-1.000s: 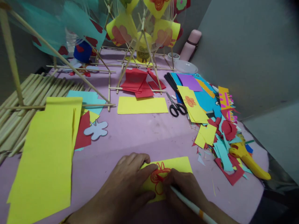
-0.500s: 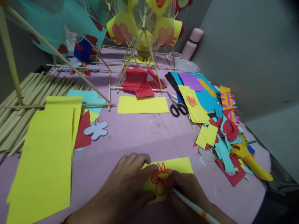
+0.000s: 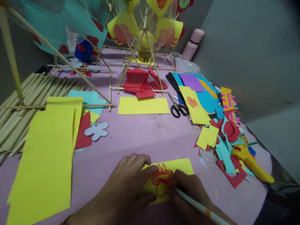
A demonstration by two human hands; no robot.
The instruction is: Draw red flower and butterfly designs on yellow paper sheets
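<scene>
Pink table [image 3: 140,137]: yellow card [image 3: 181,165], scissors [image 3: 177,107], scraps [image 3: 225,150].

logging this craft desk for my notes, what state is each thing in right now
yellow card, flat on the table, red outline drawn on it
pen, tilted, tip hidden behind the fingers
left hand, open, pressing on the yellow card
right hand, shut on the pen
scissors, closed, lying flat

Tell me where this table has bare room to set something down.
Widest bare patch of the pink table: between the yellow strip, the white flower cutout and the left hand. A smaller one: between the right hand, its pen and the paper scraps, which crowd the right edge.
</scene>
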